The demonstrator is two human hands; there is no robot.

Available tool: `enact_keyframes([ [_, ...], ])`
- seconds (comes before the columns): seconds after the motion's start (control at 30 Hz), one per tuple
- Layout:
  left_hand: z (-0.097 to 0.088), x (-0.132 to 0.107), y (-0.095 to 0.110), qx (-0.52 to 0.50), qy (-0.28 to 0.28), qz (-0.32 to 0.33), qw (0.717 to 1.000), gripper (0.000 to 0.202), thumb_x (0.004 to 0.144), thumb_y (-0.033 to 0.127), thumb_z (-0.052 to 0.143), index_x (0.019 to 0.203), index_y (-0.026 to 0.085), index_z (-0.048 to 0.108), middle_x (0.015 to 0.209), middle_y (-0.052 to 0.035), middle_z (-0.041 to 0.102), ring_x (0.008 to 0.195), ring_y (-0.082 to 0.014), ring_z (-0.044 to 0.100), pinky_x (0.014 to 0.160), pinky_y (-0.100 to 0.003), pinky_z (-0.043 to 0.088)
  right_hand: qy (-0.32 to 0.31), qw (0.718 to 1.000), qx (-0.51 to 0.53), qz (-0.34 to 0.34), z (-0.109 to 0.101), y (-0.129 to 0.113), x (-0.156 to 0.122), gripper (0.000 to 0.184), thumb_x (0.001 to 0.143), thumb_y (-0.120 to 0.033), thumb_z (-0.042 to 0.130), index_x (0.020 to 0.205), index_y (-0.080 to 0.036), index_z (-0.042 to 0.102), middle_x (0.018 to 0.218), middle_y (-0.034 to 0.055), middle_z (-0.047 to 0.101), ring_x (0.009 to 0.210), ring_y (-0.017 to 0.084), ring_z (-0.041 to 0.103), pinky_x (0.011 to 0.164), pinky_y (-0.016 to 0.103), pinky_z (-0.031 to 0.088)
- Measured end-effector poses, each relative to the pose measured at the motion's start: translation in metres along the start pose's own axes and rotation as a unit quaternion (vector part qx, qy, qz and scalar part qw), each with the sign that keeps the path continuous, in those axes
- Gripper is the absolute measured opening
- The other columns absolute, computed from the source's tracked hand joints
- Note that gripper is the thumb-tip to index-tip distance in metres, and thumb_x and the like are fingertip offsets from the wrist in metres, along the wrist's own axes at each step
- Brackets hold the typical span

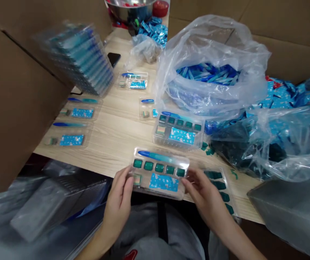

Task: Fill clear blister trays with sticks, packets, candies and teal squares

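Between my two hands is a clear plastic tray (144,176), tilted toward me at the table's front edge. In its compartments lie a blue-to-teal pen (158,156), a row of several dark green squares (159,168), a small pale block at the left and a blue patterned packet (164,182). My left hand (120,191) grips the left end, thumb on top. At the right end my right hand (202,187) holds the tray with thumb and fingers. Just behind it stands a similar filled tray (178,130), seemingly on a stack.
An open clear bag of blue pens (209,74) stands behind. More filled trays (73,135) lie at the left, near a tall tray stack (81,59). A tray of green pieces (221,191) is by my right wrist. Cardboard (16,101) walls the left side.
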State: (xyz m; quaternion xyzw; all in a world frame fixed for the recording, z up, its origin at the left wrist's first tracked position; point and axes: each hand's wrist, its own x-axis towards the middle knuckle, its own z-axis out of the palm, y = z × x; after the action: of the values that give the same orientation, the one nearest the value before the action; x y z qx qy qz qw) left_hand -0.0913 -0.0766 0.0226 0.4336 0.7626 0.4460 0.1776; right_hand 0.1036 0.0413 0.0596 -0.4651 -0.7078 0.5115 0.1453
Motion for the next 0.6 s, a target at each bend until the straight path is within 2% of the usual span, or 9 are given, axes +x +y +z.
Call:
enact_keyframes([
  [0.1,0.004,0.03,0.027,-0.068,0.051,0.022,0.996,0.035,0.094,0.029,0.047,0.129,0.027,0.051,0.112,-0.0034,0.062,0.101,-0.0152,0.06,0.088,-0.027,0.049,0.108,0.993,0.025,-0.043,-0.022,-0.025,0.006,0.028,0.089,-0.041,0.053,0.111,-0.023,0.055,0.093,0.0063,0.065,0.084,0.02,0.063,0.071,0.032,0.053],
  [0.17,0.016,0.058,0.042,-0.115,0.057,0.038,0.991,0.045,0.094,0.032,0.048,0.138,0.027,0.041,0.108,-0.004,0.062,0.089,-0.0135,0.061,0.076,-0.025,0.052,0.179,0.982,-0.035,-0.059,-0.04,-0.035,0.025,0.033,0.087,-0.044,0.054,0.111,-0.022,0.057,0.094,0.0078,0.064,0.081,0.021,0.061,0.071,0.035,0.051],
  [0.23,0.03,0.089,0.046,-0.093,0.033,0.082,0.992,0.045,0.093,0.034,0.049,0.137,0.025,0.044,0.105,-0.0056,0.062,0.088,-0.0153,0.06,0.077,-0.028,0.051,0.225,0.965,-0.115,-0.071,-0.055,-0.036,0.049,0.037,0.084,-0.047,0.052,0.107,-0.02,0.06,0.095,0.0097,0.061,0.077,0.022,0.059,0.072,0.038,0.05],
  [0.33,0.047,0.135,0.034,0.016,-0.006,0.139,0.99,0.032,0.093,0.033,0.048,0.12,0.021,0.061,0.103,-0.0081,0.063,0.102,-0.0213,0.057,0.092,-0.038,0.047,0.22,0.957,-0.173,-0.07,-0.066,-0.026,0.08,0.04,0.081,-0.055,0.048,0.083,-0.018,0.063,0.078,0.0091,0.058,0.067,0.022,0.055,0.067,0.039,0.047],
  [0.43,0.058,0.179,0.009,0.1,0.013,0.116,0.988,0.034,0.096,0.023,0.037,0.119,0.018,0.061,0.118,-0.0116,0.06,0.116,-0.022,0.052,0.102,-0.04,0.04,0.196,0.963,-0.173,-0.072,-0.066,-0.013,0.09,0.048,0.081,-0.063,0.043,0.069,-0.019,0.059,0.065,0.0055,0.054,0.059,0.02,0.052,0.061,0.037,0.045],
  [0.5,0.065,0.202,-0.006,0.142,0.002,0.098,0.985,0.035,0.094,0.019,0.039,0.121,0.015,0.06,0.13,-0.0148,0.055,0.126,-0.024,0.046,0.108,-0.042,0.035,0.19,0.964,-0.171,-0.072,-0.063,-0.009,0.087,0.05,0.082,-0.064,0.041,0.073,-0.019,0.06,0.068,0.0052,0.055,0.059,0.019,0.053,0.06,0.035,0.046],
  [0.6,0.074,0.219,-0.021,0.18,-0.057,0.094,0.978,0.035,0.087,0.022,0.056,0.121,0.016,0.062,0.139,-0.0161,0.05,0.134,-0.0308,0.039,0.109,-0.045,0.032,0.194,0.965,-0.166,-0.065,-0.064,-0.008,0.078,0.056,0.081,-0.066,0.041,0.092,-0.016,0.064,0.078,0.0083,0.059,0.063,0.02,0.056,0.063,0.037,0.048],
])
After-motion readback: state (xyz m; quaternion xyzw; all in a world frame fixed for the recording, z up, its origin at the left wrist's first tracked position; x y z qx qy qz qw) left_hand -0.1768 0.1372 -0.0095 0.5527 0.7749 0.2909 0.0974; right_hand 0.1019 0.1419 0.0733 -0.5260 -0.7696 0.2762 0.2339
